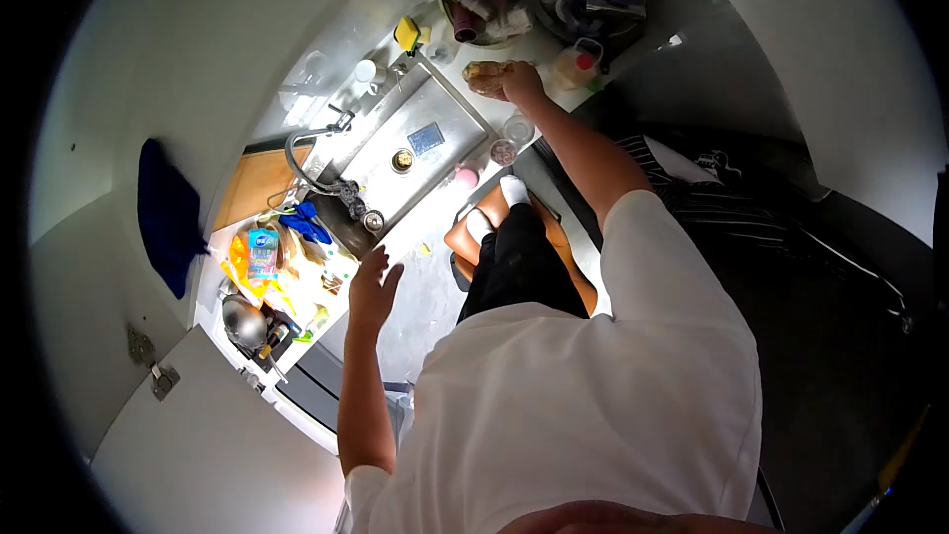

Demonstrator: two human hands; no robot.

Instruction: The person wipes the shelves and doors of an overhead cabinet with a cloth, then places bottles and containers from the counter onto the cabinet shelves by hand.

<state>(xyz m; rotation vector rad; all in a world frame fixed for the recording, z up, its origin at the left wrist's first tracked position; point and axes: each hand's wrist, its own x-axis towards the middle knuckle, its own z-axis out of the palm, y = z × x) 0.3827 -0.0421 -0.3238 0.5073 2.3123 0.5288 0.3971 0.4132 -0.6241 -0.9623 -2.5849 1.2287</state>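
My right hand (pixel 521 84) reaches out to the counter beyond the sink and closes on a yellow-brown bag-like packet (pixel 484 77), whose contents I cannot make out. Close by stands a jug with a red cap (pixel 577 63). My left hand (pixel 372 289) hangs in the air by the counter's front edge, fingers apart, with nothing in it. Nearest to it are a round metal strainer (pixel 373 222) and the bag-covered counter part on the left.
A steel sink (pixel 450 104) holds a blue-grey rectangular piece (pixel 426 138); a faucet (pixel 314 131) rises behind it. A pink round item (pixel 467 177) and glass jar (pixel 503 152) stand along its front edge. Left are blue gloves (pixel 306 223) and a metal pot (pixel 244 322).
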